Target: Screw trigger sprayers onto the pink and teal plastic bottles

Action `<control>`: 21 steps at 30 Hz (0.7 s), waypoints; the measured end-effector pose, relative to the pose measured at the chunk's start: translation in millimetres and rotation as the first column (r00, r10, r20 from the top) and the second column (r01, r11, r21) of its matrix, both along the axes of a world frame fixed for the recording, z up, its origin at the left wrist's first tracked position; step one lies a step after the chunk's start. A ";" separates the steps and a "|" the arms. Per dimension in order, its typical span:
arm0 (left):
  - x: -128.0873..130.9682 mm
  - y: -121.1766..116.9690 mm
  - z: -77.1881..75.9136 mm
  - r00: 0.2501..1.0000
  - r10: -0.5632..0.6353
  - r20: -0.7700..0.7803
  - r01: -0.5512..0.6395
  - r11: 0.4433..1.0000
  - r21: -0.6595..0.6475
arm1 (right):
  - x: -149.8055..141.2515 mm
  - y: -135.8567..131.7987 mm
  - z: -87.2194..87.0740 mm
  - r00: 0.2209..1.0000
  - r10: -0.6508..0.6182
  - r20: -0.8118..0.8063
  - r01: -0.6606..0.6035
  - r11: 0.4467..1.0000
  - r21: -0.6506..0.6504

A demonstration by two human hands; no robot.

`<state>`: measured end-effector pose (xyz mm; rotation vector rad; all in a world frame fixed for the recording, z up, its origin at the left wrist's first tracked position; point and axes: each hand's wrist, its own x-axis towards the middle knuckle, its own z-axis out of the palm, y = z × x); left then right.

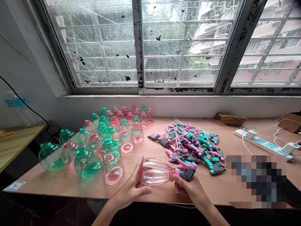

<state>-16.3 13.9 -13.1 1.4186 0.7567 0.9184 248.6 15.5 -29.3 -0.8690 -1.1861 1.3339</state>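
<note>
A clear pink bottle [155, 172] lies sideways above the front of the table, its neck to the right. My left hand [134, 185] cups its base, with the fingers behind it and the thumb below. A pink and dark grey trigger spray head [188, 172] sits at the bottle's neck. My right hand [189, 185] pinches this spray head near its collar; whether it is fully screwed on I cannot tell. Left of my hands stands a pink bottle [113, 171] with an uncapped neck. Behind my right hand lies a heap of spray heads [190, 142], pink, green and grey, with thin tubes.
Several green bottles [88, 164] and pink ones stand in rows on the table's left half. A white power strip [265, 144] with plugs lies at the right, near a brown box [291, 121]. A blurred patch [256, 182] covers the front right.
</note>
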 end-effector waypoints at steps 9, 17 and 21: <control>1.4 -4.4 6.3 1.000 -0.013 -0.026 0.013 1.000 -0.009 | -0.3 -0.8 4.0 0.999 -0.033 -0.019 0.033 0.999 -0.011; -1.1 -2.0 0.8 1.000 0.000 -0.009 -0.001 0.999 -0.049 | -0.5 -0.6 3.5 1.000 -0.006 -0.001 0.006 1.000 -0.009; -0.1 -3.5 3.4 1.000 -0.019 0.004 0.019 0.999 -0.035 | -0.6 0.2 2.3 1.000 -0.009 -0.023 0.009 1.000 -0.014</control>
